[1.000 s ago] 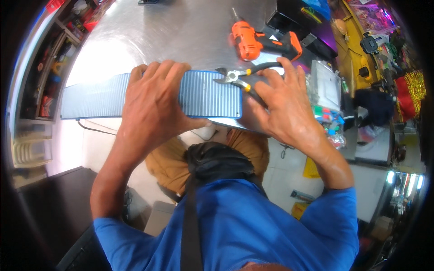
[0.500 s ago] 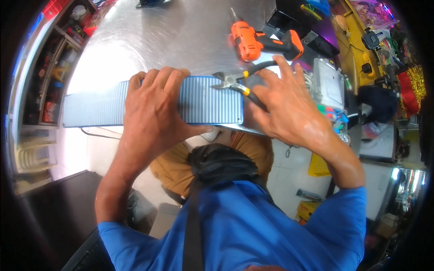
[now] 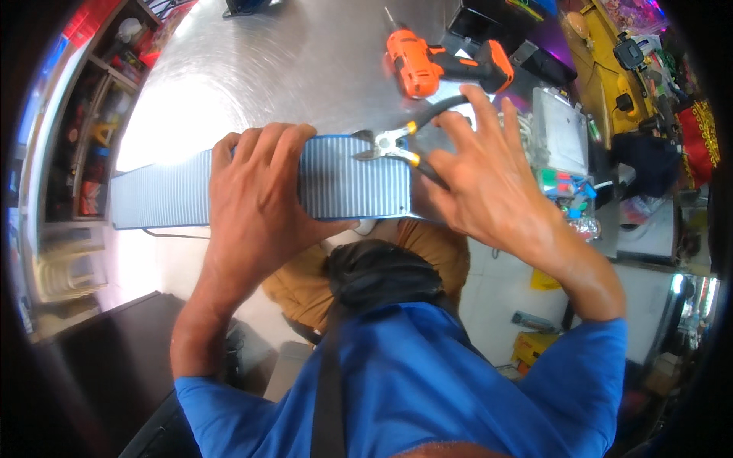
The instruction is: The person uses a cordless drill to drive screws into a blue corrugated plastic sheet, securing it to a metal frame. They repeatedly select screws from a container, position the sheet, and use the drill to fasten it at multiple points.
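Note:
A long flat panel with a ribbed silver face and blue edges (image 3: 355, 179) lies across in front of me, over the near edge of the metal table. My left hand (image 3: 259, 179) is wrapped over its middle, fingers at the far edge and thumb along the near one. In my right hand (image 3: 489, 156) is a pair of diagonal cutting pliers (image 3: 389, 143) with black and yellow handles. Its jaws are spread and rest over the far part of the panel, close to the right end. The far handle lies against my raised fingers, the near one by my thumb.
An orange and black cordless drill (image 3: 416, 65) lies on the metal table (image 3: 305, 69) beyond the pliers. To the right are a clear plastic case (image 3: 561, 133) and small coloured parts (image 3: 569, 191). A shelf unit (image 3: 95, 137) stands at the left.
The panel has tilted a little, and its left end sits slightly nearer to me. The pliers' jaws have shifted slightly left along the panel. Both hands keep their holds.

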The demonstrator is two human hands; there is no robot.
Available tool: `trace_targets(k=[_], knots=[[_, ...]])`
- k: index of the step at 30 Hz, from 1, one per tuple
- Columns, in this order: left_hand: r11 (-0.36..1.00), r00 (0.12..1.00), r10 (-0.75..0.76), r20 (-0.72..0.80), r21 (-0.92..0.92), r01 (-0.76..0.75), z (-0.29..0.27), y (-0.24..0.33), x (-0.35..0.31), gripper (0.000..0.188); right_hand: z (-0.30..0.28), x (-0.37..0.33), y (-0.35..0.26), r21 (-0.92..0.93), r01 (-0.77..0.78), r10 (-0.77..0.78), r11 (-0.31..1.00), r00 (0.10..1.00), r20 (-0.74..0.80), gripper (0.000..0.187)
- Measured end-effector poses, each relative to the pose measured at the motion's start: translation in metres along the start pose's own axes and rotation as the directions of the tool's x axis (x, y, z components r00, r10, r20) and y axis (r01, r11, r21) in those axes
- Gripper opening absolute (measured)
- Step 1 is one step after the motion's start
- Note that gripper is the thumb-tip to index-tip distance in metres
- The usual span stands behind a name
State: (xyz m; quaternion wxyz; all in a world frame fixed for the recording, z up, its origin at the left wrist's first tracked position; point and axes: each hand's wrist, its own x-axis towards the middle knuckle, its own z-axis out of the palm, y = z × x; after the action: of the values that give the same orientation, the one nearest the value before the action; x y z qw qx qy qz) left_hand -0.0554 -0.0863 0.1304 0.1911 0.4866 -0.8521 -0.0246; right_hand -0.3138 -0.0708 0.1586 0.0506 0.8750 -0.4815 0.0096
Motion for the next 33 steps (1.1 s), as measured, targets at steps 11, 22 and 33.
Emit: trace_targets(k=[11, 22, 33], knots=[[1.000, 0.999, 0.006, 0.036, 0.005, -0.006, -0.005, 0.002, 0.001, 0.089, -0.003, -0.002, 0.003, -0.021, 0.039, -0.039, 0.999, 0.999, 0.027, 0.022], [1.000, 0.999, 0.020, 0.037, -0.002, -0.020, -0.006, 0.000, 0.002, 0.091, 0.002, 0.004, 0.014, 0.150, 0.082, -0.068, 0.985, 0.993, -0.099, 0.052], [1.000, 0.994, -0.005, 0.107, -0.001, 0.006, -0.006, -0.003, 0.008, 0.090, 0.007, 0.016, 0.023, 0.100, 0.088, -0.090, 0.991, 0.996, 0.014, 0.064]])
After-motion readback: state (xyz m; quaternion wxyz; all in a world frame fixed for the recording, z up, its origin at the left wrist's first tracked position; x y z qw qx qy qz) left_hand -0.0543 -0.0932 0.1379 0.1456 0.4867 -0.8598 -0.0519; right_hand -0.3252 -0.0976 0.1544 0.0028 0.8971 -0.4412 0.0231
